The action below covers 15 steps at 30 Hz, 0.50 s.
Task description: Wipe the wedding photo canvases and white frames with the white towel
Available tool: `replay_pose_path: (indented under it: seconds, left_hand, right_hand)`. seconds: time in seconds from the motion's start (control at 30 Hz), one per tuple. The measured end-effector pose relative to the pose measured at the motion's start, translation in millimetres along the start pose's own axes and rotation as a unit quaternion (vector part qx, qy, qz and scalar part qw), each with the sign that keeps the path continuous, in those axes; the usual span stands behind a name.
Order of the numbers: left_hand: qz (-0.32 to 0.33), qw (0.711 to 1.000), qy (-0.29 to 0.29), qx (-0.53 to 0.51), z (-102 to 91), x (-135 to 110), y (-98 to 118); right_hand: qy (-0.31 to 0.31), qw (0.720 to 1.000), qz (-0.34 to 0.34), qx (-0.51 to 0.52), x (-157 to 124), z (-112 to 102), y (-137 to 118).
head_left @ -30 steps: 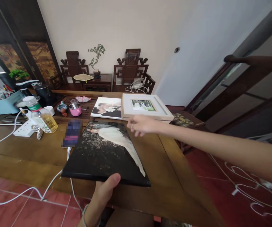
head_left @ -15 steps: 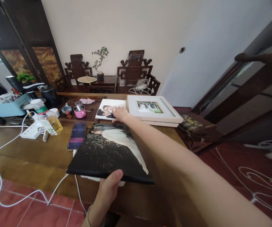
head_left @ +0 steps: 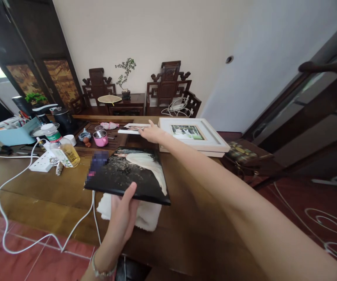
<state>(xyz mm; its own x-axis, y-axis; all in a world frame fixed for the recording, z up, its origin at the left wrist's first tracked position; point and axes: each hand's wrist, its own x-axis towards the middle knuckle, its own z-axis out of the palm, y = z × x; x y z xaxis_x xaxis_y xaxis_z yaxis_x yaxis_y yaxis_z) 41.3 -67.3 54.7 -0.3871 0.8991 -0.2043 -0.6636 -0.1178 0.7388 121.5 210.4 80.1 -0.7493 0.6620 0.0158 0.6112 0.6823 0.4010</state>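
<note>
- While the brown wooden table (head_left: 180,218) spreads below, the black rectangular photo panel (head_left: 136,169) slants, its near edge clamped in the left hand (head_left: 124,212); a slack thumb could drop it.
- Beside the pale wooden box frame (head_left: 208,143), the white-edged photo panel (head_left: 128,130) is pinched in the right hand (head_left: 153,134), well apart (thumb unclear); slipping could scrape both.

I find counter (head_left: 183,203) open right of the print (head_left: 130,169); phone (head_left: 98,159) obstructs its left, frame (head_left: 187,132) my right hand's (head_left: 152,132) right.

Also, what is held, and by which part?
The left hand holds the black picture by its near edge; the right hand , the small white picture by its right edge.
</note>
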Motion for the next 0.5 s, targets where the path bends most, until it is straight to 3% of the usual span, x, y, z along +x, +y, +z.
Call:
replay_pose_path:
  seconds: [0.17,0.37,0.5]
  left_hand:
    - [0.011,0.999,-0.035,0.038,2.8,22,10]
    - [-0.086,0.992,-0.051,0.077,-0.2,56,16]
    - [-0.115,0.988,0.026,0.096,9.0,69,22]
  right_hand:
    - [0.023,1.000,0.004,0.006,-3,-18,22]
    - [0.020,1.000,-0.007,0.010,-8,-18,20]
    - [0.020,1.000,-0.011,0.007,-9,-19,18]
